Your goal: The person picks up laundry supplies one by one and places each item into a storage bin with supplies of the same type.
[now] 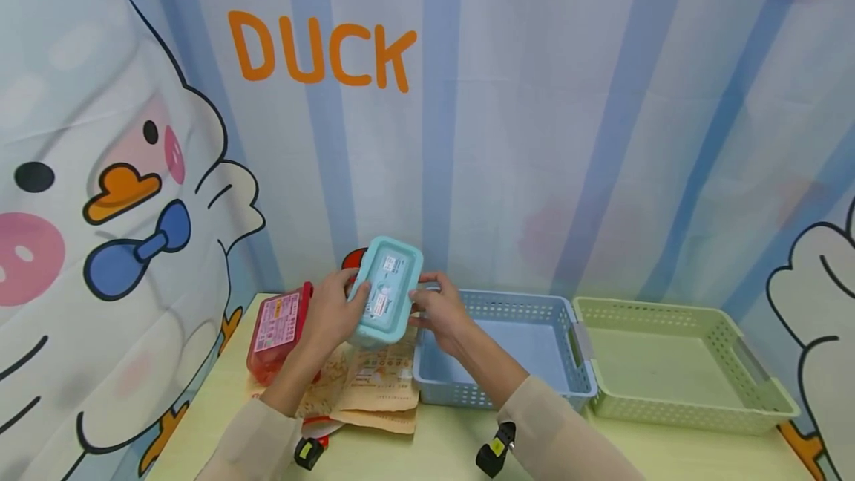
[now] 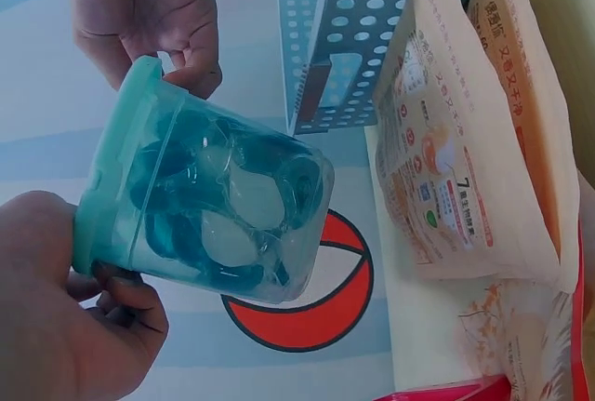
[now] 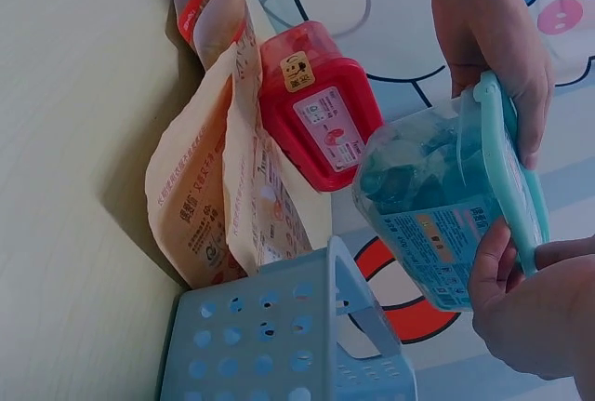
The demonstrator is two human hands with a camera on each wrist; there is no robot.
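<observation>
A clear plastic tub with a turquoise lid point(image 1: 390, 284) is held up, tilted, between both hands above the left part of the table. Blue-green pods point(image 2: 223, 196) show through its walls. My left hand point(image 1: 337, 310) grips one long side at the lid, its thumb lying on the lid's edge. On the opposite side my right hand point(image 1: 441, 310) pinches the lid's rim with thumb and fingers. The lid sits on the tub, carrying white labels. In the right wrist view, a printed label point(image 3: 442, 243) covers one wall of the tub.
A red-lidded box point(image 1: 277, 332) stands at the table's left, beside beige printed pouches point(image 1: 377, 384). To their right sit a blue perforated basket point(image 1: 508, 299) and a green one point(image 1: 668, 407). Behind hangs a striped duck curtain point(image 1: 494, 132).
</observation>
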